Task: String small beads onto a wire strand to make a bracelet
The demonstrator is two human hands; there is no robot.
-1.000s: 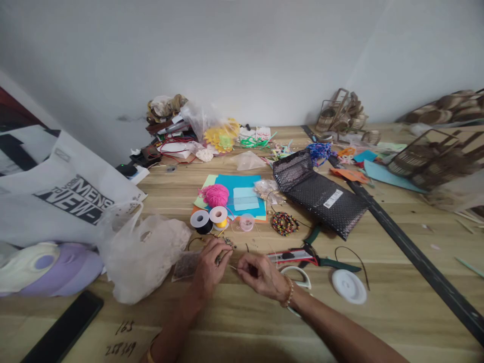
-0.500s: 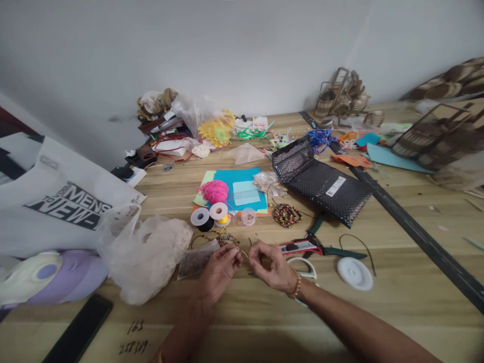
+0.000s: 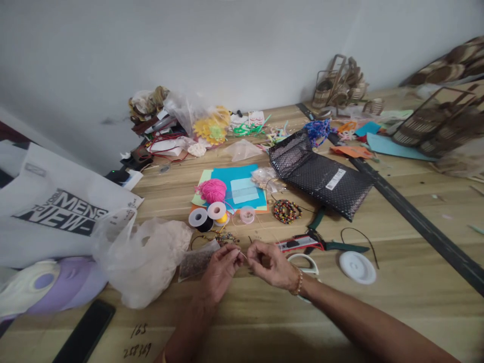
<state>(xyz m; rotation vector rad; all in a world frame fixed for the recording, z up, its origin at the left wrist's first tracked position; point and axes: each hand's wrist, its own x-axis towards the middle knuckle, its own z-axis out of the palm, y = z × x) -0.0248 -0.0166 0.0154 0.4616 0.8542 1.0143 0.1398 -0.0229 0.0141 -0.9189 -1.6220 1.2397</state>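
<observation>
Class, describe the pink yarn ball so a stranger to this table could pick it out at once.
Start at the wooden table and find the blue paper sheets lying at its middle. The pink yarn ball sits on their left edge, just behind two thread spools. It is the only fuzzy, bright pink round thing; the spools are flat-topped white reels.

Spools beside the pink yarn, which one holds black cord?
The leftmost spool, nearest the plastic bag; its neighbour holds yellow cord, the third is small and pink.
</observation>
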